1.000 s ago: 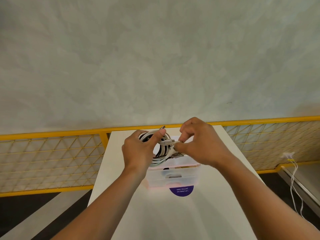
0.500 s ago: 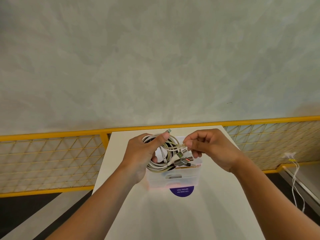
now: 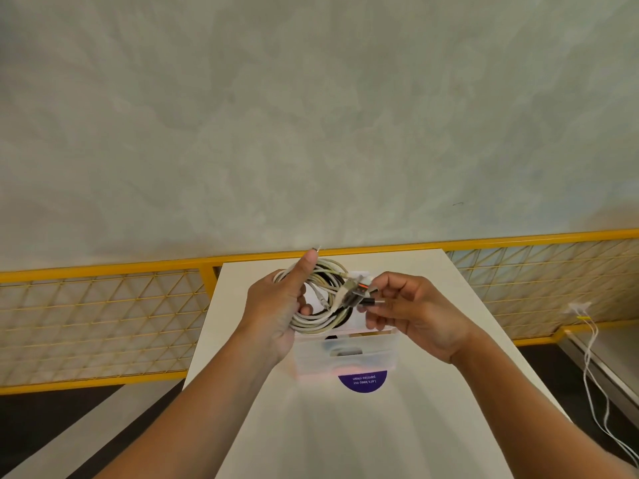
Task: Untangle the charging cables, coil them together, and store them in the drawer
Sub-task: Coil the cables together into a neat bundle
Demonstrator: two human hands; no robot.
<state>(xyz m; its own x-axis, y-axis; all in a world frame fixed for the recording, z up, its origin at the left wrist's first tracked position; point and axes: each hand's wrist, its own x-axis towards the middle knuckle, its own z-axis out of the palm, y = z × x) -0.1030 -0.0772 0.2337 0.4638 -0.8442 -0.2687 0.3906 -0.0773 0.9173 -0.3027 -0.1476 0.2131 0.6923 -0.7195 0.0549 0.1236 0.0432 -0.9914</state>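
left hand grips cable coil; right hand pinches plug

you are working in what is looking like a shared office or work building, not a home. you are facing a long white table that is running up to a yellow metal fence with a wire net in it. a plain grey wall is rising behind it. a round purple sticker on the table is asking people to keep the pantries clean. thin white wires are hanging down on your right.
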